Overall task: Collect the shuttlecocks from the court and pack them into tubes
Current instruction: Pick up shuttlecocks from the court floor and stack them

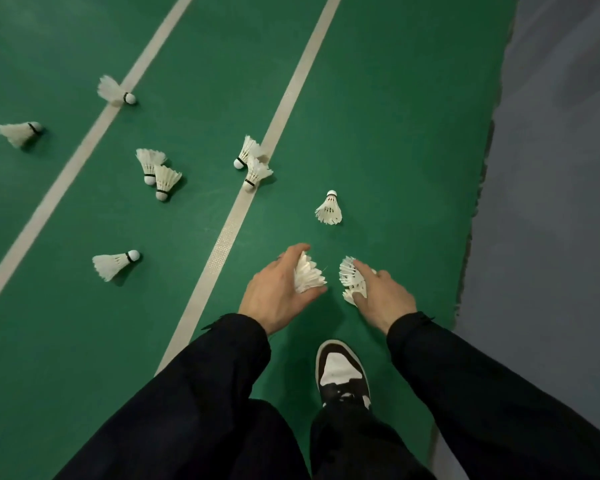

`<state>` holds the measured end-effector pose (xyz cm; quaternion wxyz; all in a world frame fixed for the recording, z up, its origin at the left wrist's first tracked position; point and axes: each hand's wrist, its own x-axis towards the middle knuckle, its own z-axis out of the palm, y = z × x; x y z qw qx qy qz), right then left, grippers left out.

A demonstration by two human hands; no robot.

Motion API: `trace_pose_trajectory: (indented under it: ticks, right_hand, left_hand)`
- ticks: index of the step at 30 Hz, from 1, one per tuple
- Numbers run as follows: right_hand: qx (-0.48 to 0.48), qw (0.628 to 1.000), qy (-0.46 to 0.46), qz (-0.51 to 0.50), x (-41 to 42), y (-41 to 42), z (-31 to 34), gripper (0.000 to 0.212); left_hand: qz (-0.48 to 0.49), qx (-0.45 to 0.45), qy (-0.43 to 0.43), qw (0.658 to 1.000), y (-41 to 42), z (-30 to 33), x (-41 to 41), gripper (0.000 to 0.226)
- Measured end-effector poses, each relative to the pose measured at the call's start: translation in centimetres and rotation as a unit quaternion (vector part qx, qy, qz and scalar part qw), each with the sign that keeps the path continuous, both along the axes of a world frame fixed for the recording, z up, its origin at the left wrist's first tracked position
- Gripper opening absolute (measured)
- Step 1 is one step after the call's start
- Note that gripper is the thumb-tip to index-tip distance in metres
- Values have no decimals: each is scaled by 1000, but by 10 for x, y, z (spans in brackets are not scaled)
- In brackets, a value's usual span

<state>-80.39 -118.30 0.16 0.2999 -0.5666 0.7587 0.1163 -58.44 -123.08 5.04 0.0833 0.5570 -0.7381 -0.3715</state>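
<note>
1. My left hand (274,289) curls round a shuttlecock (309,277), feathers fanning out toward the right — held by the skirt, I judge, so it can nest into the next one.
2. My right hand (381,292) pinches a second bundle (352,280) — it looks like stacked shuttlecocks, though I cannot count them.
3. The nearest loose shuttlecock (329,207) stands on its feathers, cork up, just ahead of both hands on the green court (395,133).
4. Others lie scattered to the left, a pair (253,162) touching across the white line (257,161).
5. No tube is in view.
</note>
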Motion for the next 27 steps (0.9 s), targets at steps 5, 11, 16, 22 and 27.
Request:
trace_pose_trajectory:
  ticks: [5,11,16,22,27]
  right_hand:
    - [32,995,45,82,-2,-9,-48,60]
    - [50,988,71,128,0,-15,-55,21]
    - [-13,998,16,59,-6,-22,-43,29]
    - [-55,984,-148,-79,-2,-33,-9,31]
    - [-206,846,-418,-258,17,-38,18,37]
  left_hand:
    - [-23,-4,-13,1000,-18,-28,-3,73]
    - [-17,3,-9,1000,-20,-24,-2,72]
    - [15,5,7,1000,-23,-27,4,70]
    - [44,18,14,999,-22,-33,10,70]
    - [42,21,22,999,-24,-37,17,73]
